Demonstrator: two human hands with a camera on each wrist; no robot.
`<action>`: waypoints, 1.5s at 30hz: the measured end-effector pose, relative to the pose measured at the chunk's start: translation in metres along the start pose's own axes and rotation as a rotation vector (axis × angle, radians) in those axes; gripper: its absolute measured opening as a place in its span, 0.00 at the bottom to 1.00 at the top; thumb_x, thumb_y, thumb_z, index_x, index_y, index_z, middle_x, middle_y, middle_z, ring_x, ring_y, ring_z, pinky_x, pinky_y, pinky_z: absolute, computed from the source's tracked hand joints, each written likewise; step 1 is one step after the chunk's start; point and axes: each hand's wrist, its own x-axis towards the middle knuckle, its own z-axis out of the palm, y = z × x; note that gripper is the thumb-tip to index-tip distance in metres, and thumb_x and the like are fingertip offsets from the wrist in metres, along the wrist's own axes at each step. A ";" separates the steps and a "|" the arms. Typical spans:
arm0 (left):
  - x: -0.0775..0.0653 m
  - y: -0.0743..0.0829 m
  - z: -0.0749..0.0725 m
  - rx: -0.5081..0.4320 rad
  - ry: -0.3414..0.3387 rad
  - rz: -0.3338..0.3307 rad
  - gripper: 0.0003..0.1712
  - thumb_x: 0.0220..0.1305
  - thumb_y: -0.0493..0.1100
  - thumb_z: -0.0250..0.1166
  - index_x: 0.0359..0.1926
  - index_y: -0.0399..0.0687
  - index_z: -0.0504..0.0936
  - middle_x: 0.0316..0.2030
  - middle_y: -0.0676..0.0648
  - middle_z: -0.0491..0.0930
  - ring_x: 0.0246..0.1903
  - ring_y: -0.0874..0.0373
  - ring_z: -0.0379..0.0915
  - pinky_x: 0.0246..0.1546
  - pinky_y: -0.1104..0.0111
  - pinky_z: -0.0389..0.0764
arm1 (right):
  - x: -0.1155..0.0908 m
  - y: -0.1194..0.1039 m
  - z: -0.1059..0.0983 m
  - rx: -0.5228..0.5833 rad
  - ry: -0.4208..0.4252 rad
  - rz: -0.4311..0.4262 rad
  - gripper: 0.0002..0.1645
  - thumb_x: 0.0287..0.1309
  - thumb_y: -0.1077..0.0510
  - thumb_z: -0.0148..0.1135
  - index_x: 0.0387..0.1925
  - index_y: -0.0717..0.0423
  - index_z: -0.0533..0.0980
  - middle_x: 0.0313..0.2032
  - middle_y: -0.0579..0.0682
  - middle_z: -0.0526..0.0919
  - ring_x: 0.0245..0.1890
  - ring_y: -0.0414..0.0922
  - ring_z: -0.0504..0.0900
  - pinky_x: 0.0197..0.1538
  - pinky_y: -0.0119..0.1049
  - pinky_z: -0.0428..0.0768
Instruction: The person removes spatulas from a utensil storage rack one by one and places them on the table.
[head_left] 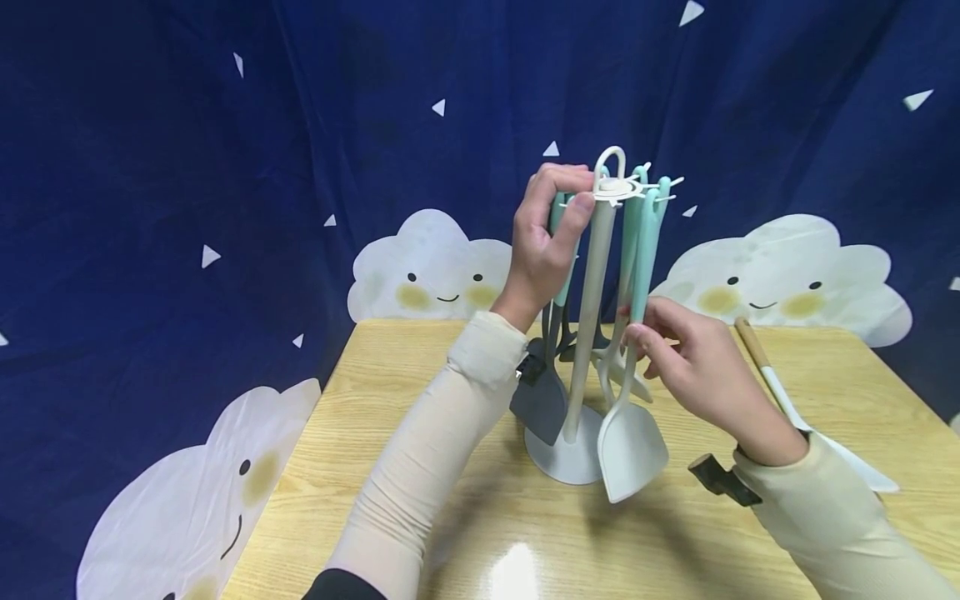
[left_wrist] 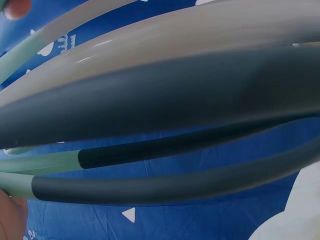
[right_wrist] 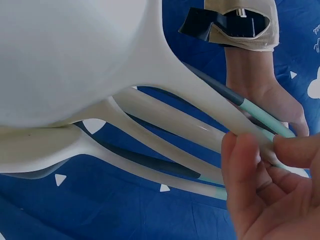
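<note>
A white utensil stand (head_left: 588, 333) with a ring of hooks on top rises from its round base on the table. My left hand (head_left: 543, 229) grips the left side of the hook ring, thumb in front and fingers behind. On the right side hangs a white spatula (head_left: 632, 450) with a mint handle, its blade pointing down. My right hand (head_left: 701, 358) pinches this spatula's neck just under the handle; the right wrist view shows thumb and fingertips around the neck (right_wrist: 215, 107). A dark grey spatula (head_left: 546, 408) hangs at the left, below my left hand.
Other mint-handled utensils hang behind, with dark stems (left_wrist: 125, 190) and white ones (right_wrist: 145, 165). A white spatula with a wooden handle (head_left: 752, 342) lies on the wooden table (head_left: 360, 467) at the right, partly behind my right forearm. A blue cloud-patterned curtain (head_left: 420, 108) surrounds the table.
</note>
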 end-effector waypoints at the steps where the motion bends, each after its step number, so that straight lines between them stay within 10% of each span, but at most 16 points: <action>1: 0.000 0.000 0.000 -0.002 0.000 0.001 0.15 0.65 0.41 0.55 0.41 0.32 0.79 0.44 0.35 0.81 0.56 0.44 0.73 0.68 0.70 0.67 | 0.000 0.000 0.000 -0.005 -0.001 -0.001 0.09 0.68 0.64 0.57 0.46 0.63 0.78 0.27 0.52 0.82 0.26 0.28 0.78 0.24 0.27 0.81; 38: -0.002 -0.003 0.001 0.023 0.026 0.017 0.15 0.64 0.41 0.54 0.40 0.31 0.79 0.43 0.34 0.81 0.55 0.43 0.73 0.68 0.69 0.68 | 0.003 0.003 -0.010 -0.034 0.049 -0.021 0.10 0.66 0.65 0.58 0.46 0.61 0.80 0.28 0.53 0.84 0.24 0.28 0.78 0.25 0.24 0.81; 45: 0.000 0.019 0.007 0.013 0.009 -0.005 0.12 0.63 0.34 0.54 0.39 0.27 0.78 0.42 0.30 0.80 0.53 0.38 0.73 0.68 0.70 0.68 | -0.004 0.011 -0.015 -0.038 0.081 -0.027 0.11 0.65 0.67 0.59 0.47 0.61 0.81 0.29 0.53 0.84 0.24 0.26 0.79 0.24 0.23 0.80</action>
